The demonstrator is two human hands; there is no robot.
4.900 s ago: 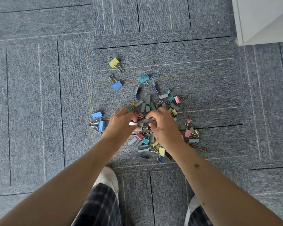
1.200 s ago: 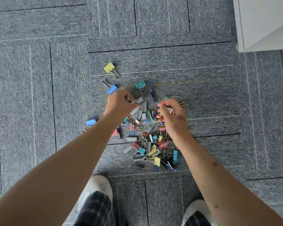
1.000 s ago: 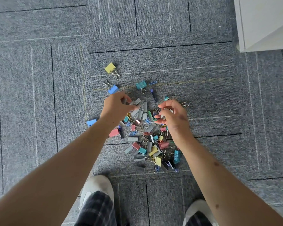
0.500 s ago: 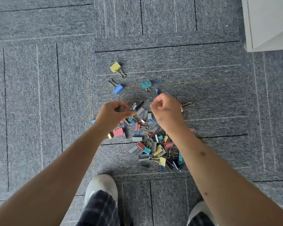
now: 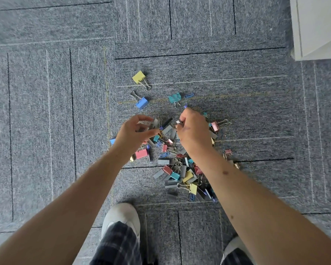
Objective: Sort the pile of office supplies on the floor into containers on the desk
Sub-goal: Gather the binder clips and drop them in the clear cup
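Note:
A pile of office supplies [image 5: 180, 169] lies on the grey carpet: coloured binder clips, paper clips and several grey staple strips. My left hand [image 5: 136, 132] hovers over the pile's far left edge, its fingers curled with grey staple strips showing in the palm. My right hand [image 5: 191, 131] is just to its right, over the pile's far side, and pinches a small pale staple strip [image 5: 178, 122] at the fingertips. Both forearms cover parts of the pile. No desk containers are in view.
Beyond the pile lie a yellow binder clip [image 5: 139, 77], a blue binder clip [image 5: 141, 103], a teal binder clip [image 5: 174, 97] and a blue paper clip [image 5: 189, 96]. White furniture [image 5: 317, 25] fills the top right corner. My shoes [image 5: 120, 217] stand just below the pile.
Both hands have moved from the middle of the pile to its far edge. The right hand shifted left and closed its fingers round a small piece. The pile's clips lie differently.

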